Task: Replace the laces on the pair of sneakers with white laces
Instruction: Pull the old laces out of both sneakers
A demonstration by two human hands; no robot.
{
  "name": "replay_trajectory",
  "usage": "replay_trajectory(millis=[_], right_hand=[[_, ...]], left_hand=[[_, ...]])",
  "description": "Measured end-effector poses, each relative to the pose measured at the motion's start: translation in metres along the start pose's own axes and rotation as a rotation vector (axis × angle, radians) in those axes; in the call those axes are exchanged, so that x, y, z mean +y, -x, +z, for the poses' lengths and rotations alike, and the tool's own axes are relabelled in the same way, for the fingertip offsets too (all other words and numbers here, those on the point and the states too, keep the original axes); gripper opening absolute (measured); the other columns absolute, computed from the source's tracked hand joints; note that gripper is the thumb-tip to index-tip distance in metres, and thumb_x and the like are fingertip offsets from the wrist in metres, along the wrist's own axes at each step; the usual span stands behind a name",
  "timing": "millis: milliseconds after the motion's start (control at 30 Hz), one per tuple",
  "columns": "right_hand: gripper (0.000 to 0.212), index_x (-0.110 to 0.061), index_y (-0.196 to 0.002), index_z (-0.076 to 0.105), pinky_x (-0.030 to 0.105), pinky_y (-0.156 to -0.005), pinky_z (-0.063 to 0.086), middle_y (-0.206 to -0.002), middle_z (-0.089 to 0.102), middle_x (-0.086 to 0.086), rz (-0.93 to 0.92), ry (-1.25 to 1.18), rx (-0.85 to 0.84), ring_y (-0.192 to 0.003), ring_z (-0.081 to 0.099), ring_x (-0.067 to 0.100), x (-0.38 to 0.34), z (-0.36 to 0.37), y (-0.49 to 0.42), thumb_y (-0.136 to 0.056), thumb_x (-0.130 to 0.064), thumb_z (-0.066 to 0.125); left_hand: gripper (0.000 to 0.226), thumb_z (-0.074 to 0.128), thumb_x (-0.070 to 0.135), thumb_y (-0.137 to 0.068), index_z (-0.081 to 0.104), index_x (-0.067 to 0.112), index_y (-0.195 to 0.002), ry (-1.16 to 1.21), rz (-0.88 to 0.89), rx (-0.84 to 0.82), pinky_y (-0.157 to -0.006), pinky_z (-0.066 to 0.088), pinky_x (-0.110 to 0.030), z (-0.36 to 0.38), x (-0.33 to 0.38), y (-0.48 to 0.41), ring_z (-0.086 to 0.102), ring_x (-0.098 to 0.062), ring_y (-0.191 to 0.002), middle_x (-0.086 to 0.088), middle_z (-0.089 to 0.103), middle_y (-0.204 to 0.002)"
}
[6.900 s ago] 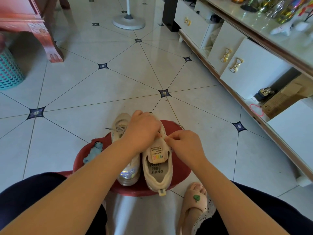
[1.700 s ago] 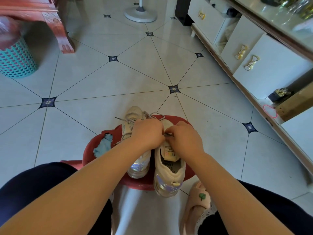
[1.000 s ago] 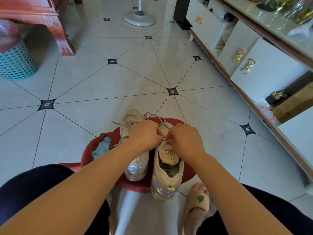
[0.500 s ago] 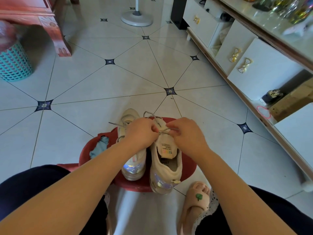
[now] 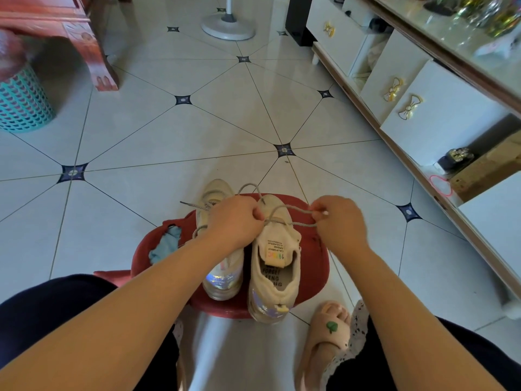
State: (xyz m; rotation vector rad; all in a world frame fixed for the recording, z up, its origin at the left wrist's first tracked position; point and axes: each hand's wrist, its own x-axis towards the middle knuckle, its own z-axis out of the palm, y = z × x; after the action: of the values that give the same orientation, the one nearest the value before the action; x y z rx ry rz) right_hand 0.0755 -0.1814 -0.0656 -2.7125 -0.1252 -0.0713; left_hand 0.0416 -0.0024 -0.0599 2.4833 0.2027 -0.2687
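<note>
two beige fabric sneakers (image 5: 275, 277) on a round red plastic stool (image 5: 314, 249); left hand (image 5: 234, 221) and right hand (image 5: 338, 221), apart, each pinch the grey lace (image 5: 293, 211); crumpled blue cloth (image 5: 165, 244) lies beside

We find the left sneaker (image 5: 222, 277) just beside the right sneaker (image 5: 275, 277) on the stool (image 5: 313, 266), a cloth (image 5: 165, 244) left of both. The basket (image 5: 22, 103) stands far left, the cabinet (image 5: 451, 114) right, the fan base (image 5: 228, 28) ahead.
</note>
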Motion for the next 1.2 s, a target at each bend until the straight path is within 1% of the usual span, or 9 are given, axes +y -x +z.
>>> replay_trajectory(millis=[100, 167, 267, 400, 600, 767, 900, 1100, 1200], right_hand=[[0.025, -0.027, -0.105, 0.069, 0.038, -0.087, 0.044, -0.103, 0.068, -0.002, -0.290, 0.055, -0.098, -0.101, 0.057, 0.022, -0.022, 0.020, 0.011, -0.085, -0.019, 0.057], [0.022, -0.029, -0.104, 0.068, 0.037, -0.087, 0.042, -0.097, 0.067, -0.005, -0.334, 0.123, -0.151, -0.099, 0.056, 0.020, -0.030, 0.030, 0.011, -0.085, -0.030, 0.055], [0.024, -0.025, -0.103, 0.068, 0.032, -0.080, 0.046, -0.097, 0.067, -0.005, -0.245, 0.011, -0.204, -0.094, 0.057, 0.014, -0.032, 0.036, 0.008, -0.082, -0.034, 0.061], [0.006, -0.025, -0.085, 0.070, 0.005, -0.060, 0.033, -0.077, 0.059, -0.019, -0.084, -0.289, -0.198, -0.071, 0.052, -0.003, -0.029, 0.036, 0.009, -0.082, -0.026, 0.065], [0.019, -0.021, -0.063, 0.059, 0.026, -0.053, 0.035, -0.060, 0.054, -0.008, 0.219, -0.439, 0.098, -0.056, 0.045, 0.008, -0.005, 0.003, -0.006, -0.081, -0.020, 0.056], [0.005, -0.030, -0.081, 0.067, 0.004, -0.060, 0.033, -0.076, 0.060, -0.021, 0.024, -0.339, -0.175, -0.070, 0.054, -0.007, -0.015, 0.001, 0.004, -0.082, -0.026, 0.064], [0.028, -0.021, -0.108, 0.067, 0.004, -0.065, 0.031, -0.098, 0.063, -0.012, -0.102, -0.262, -0.288, -0.084, 0.052, -0.002, -0.030, 0.027, 0.012, -0.082, -0.032, 0.066], [0.004, -0.027, -0.084, 0.068, 0.003, -0.056, 0.037, -0.078, 0.060, -0.017, -0.012, -0.380, -0.237, -0.068, 0.052, -0.008, -0.030, 0.034, 0.009, -0.080, -0.029, 0.068], [0.012, -0.026, -0.070, 0.063, 0.011, -0.054, 0.034, -0.067, 0.057, -0.015, 0.011, -0.395, -0.193, -0.062, 0.052, -0.002, -0.032, 0.039, 0.012, -0.082, -0.027, 0.062]], left_hand=[[0.012, 0.057, 0.016, -0.080, 0.066, 0.024, -0.075, 0.002, 0.024, -0.004, -0.081, 0.050, -0.038, 0.002, 0.004, 0.000, 0.060, -0.017, -0.089, 0.007, 0.066, -0.090], [0.015, 0.057, 0.015, -0.080, 0.064, 0.025, -0.073, -0.003, 0.036, -0.013, -0.081, 0.050, -0.038, 0.002, 0.005, 0.000, 0.061, -0.018, -0.089, 0.005, 0.066, -0.091], [0.018, 0.058, 0.016, -0.080, 0.058, 0.030, -0.069, -0.001, 0.039, -0.012, -0.080, 0.049, -0.036, 0.001, 0.004, 0.000, 0.060, -0.017, -0.088, 0.006, 0.066, -0.090], [0.012, 0.059, 0.018, -0.079, 0.066, 0.026, -0.076, 0.005, 0.053, -0.020, -0.082, 0.049, -0.037, 0.001, 0.004, 0.000, 0.060, -0.016, -0.090, 0.008, 0.066, -0.091], [0.010, 0.059, 0.020, -0.082, 0.067, 0.018, -0.087, 0.002, 0.002, 0.003, -0.085, 0.049, -0.038, 0.001, -0.004, 0.000, 0.060, -0.015, -0.092, 0.005, 0.067, -0.094], [0.008, 0.060, 0.018, -0.081, 0.068, 0.021, -0.082, 0.060, 0.017, -0.019, -0.085, 0.048, -0.037, 0.001, 0.000, 0.003, 0.060, -0.014, -0.091, 0.010, 0.064, -0.089], [0.010, 0.060, 0.020, -0.080, 0.065, 0.028, -0.077, 0.032, 0.023, -0.020, -0.080, 0.049, -0.034, 0.000, 0.003, 0.002, 0.059, -0.015, -0.088, 0.010, 0.062, -0.086], [0.011, 0.060, 0.019, -0.080, 0.065, 0.028, -0.076, 0.026, 0.056, -0.025, -0.078, 0.049, -0.035, 0.001, 0.000, 0.001, 0.060, -0.015, -0.084, 0.014, 0.055, -0.073], [0.010, 0.059, 0.019, -0.081, 0.068, 0.024, -0.083, 0.030, 0.047, -0.007, -0.080, 0.049, -0.035, 0.002, 0.000, -0.001, 0.060, -0.013, -0.087, 0.016, 0.058, -0.076]])
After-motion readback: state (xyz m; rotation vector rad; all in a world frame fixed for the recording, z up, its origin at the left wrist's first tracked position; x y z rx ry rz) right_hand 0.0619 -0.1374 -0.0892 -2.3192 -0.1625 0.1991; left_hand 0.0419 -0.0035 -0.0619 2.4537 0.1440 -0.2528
